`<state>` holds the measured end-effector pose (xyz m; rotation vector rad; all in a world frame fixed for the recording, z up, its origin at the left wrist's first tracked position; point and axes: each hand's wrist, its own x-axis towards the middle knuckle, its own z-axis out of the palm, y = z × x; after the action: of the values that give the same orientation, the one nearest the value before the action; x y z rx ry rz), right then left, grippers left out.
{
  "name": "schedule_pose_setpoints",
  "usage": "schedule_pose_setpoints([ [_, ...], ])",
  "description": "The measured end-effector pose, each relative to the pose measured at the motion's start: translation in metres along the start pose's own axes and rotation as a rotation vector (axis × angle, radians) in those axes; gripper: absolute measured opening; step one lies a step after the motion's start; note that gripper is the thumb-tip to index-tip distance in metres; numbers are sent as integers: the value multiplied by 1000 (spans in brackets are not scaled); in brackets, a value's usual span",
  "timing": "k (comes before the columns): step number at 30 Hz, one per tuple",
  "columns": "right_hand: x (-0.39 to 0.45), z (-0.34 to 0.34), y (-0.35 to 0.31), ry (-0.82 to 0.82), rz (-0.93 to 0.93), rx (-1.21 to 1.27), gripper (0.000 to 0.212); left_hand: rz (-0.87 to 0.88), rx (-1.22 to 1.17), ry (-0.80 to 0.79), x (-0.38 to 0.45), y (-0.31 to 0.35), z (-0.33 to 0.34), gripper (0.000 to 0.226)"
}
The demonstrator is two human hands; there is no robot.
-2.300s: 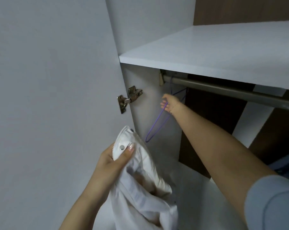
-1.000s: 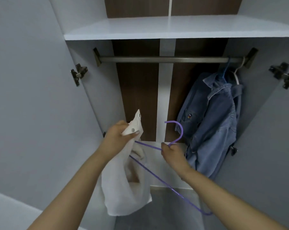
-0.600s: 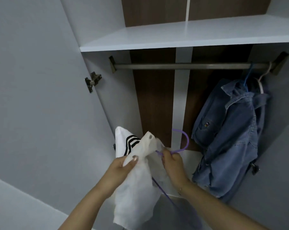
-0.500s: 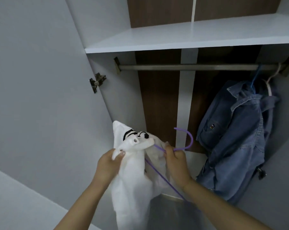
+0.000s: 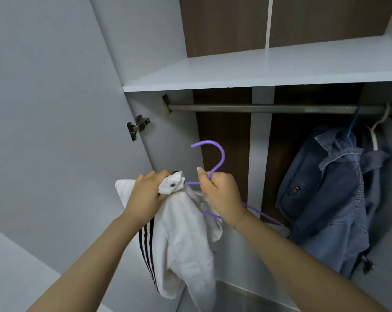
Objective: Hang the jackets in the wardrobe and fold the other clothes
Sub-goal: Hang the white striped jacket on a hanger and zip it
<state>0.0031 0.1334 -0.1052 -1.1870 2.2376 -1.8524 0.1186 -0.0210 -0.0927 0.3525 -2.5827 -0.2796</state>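
Gripping the bunched collar of a white jacket (image 5: 186, 239), the left hand (image 5: 145, 194) has its fingers curled over the cloth, where a dark snap stud shows just beside the knuckles. Black stripes run down the jacket's sleeve below that hand, and the rest of the garment hangs loose under and between both wrists. To the left of the left hand stands the open wardrobe door (image 5: 55, 109), with a metal hinge (image 5: 137, 128) above and slightly left of the hand. Just right of the collar, the right hand (image 5: 221, 194) is clenched round the neck of a purple hanger (image 5: 215, 156); its hook curves up above the fist, one arm of it runs left to touch the collar, and the other slopes down to the right past the wrist. Whether the hanger arm is inside the jacket cannot be told. Above both hands runs a metal rail (image 5: 269, 108) under a white shelf (image 5: 269, 70). Well to the right of the right hand, a blue denim jacket (image 5: 330, 203) hangs from the rail on a blue hanger, with a white hanger (image 5: 378, 122) just beside it.
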Motion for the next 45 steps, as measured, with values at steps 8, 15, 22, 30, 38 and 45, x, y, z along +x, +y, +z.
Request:
schedule_pose_setpoints([
  [8,-50,-31,50,91,-494,-143,10,-477,-632,152,13,-23,-15,8],
  [15,-87,9,135,-350,826,247,95,-469,-838,148,7,-22,-48,11],
  [22,-59,81,136,-556,861,522,44,-389,-813,-39,-16,-23,-70,20],
  [30,25,-2,106,-250,587,352,35,-517,-660,-271,-54,-45,-72,54],
  [38,84,-82,49,-262,351,139,39,-416,-660,-352,-48,-27,-42,22],
  [45,57,-91,66,-57,380,126,20,-452,-829,-145,-21,-30,-46,13],
])
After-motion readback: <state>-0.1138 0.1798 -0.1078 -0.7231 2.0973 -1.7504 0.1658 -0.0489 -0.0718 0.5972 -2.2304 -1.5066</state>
